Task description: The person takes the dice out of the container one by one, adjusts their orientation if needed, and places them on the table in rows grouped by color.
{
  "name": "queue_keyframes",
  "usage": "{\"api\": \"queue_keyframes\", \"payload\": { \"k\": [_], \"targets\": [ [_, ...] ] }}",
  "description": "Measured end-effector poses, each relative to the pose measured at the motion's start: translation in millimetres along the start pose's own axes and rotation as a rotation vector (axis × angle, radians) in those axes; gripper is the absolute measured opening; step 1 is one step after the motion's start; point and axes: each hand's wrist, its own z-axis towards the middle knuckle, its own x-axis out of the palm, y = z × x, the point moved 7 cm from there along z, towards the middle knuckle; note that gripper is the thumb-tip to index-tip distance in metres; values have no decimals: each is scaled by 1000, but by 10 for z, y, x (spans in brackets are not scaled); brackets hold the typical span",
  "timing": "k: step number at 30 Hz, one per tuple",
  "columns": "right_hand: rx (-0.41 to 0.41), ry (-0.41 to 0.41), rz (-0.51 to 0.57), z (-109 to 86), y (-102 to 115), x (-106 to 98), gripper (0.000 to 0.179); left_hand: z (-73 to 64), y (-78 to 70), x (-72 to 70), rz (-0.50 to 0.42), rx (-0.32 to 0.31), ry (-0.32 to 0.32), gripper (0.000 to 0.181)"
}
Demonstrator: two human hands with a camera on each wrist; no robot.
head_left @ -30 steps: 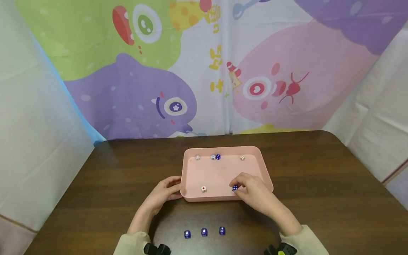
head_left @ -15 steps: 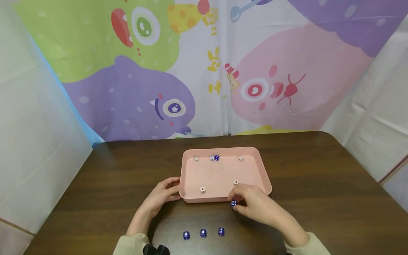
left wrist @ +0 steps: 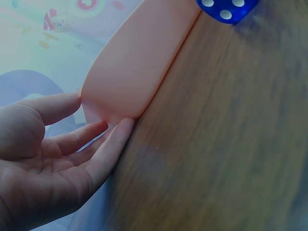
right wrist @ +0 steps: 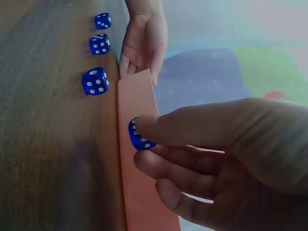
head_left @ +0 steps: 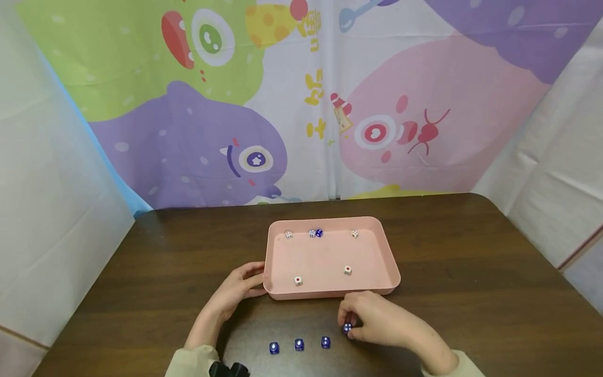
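Note:
My right hand [head_left: 377, 318] pinches a blue die [head_left: 347, 328] between thumb and fingertips, close over the table in front of the tray's near right side. The right wrist view shows that die [right wrist: 140, 135] with white pips, its top partly covered by the thumb. My left hand [head_left: 237, 289] rests its fairly straight fingers against the left near corner of the pink tray [head_left: 330, 294]; in the left wrist view the thumb tip [left wrist: 72, 100] touches the rim. Three blue dice, the nearest to my right hand being this die [head_left: 325, 342], stand in a row on the table.
Inside the tray, two white dice with red pips, a left one [head_left: 298, 281] and a right one [head_left: 347, 270], lie near the front. Along its back wall lie more pale dice and a blue die [head_left: 319, 233]. A cartoon-print curtain [head_left: 226, 152] hangs behind the table [head_left: 198, 230].
My right hand has lifted the blue die out of the tray and brought it toward me, right of the row. A white die it was covering now shows. My left hand stays at the tray.

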Motion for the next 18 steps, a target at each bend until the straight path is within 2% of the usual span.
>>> {"api": "queue_keyframes", "payload": {
  "k": [10, 18],
  "targets": [
    [59, 101, -9, 1, -42, 144, 21, -8, 1, 0, 3, -5, -2, 48],
    [64, 122, -48, 2, -48, 205, 23, -12, -4, 1, 7, -10, -9, 48]
  ]
}}
